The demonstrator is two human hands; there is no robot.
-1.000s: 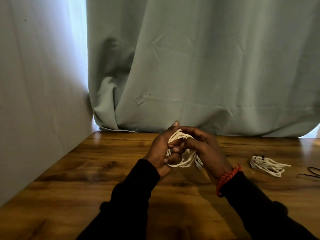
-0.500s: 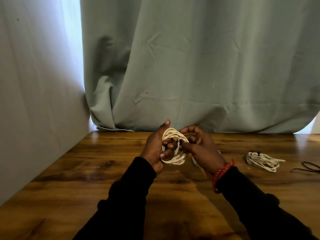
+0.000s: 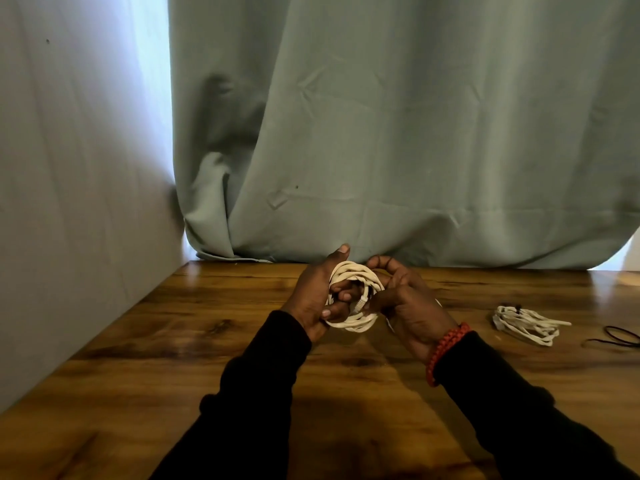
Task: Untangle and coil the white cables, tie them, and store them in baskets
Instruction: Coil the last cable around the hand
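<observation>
A coil of white cable (image 3: 356, 322) hangs just above the wooden table (image 3: 173, 358), held upright between both hands. My left hand (image 3: 317, 296) grips the coil's left side, fingers curled through its middle and thumb raised over the top. My right hand (image 3: 408, 303) holds the right side, fingers curled round the strands; a connector end shows inside the loop. A second white cable bundle (image 3: 526, 323), with a dark tie on it, lies on the table to the right, apart from both hands. No basket is in view.
A thin black cord (image 3: 620, 337) lies at the table's right edge. A grey-green curtain (image 3: 398, 133) hangs along the table's far edge, and a pale wall (image 3: 69, 202) closes the left side.
The coil has opened into a rounder loop as my right hand shifted a little to the right. My left hand keeps its grip.
</observation>
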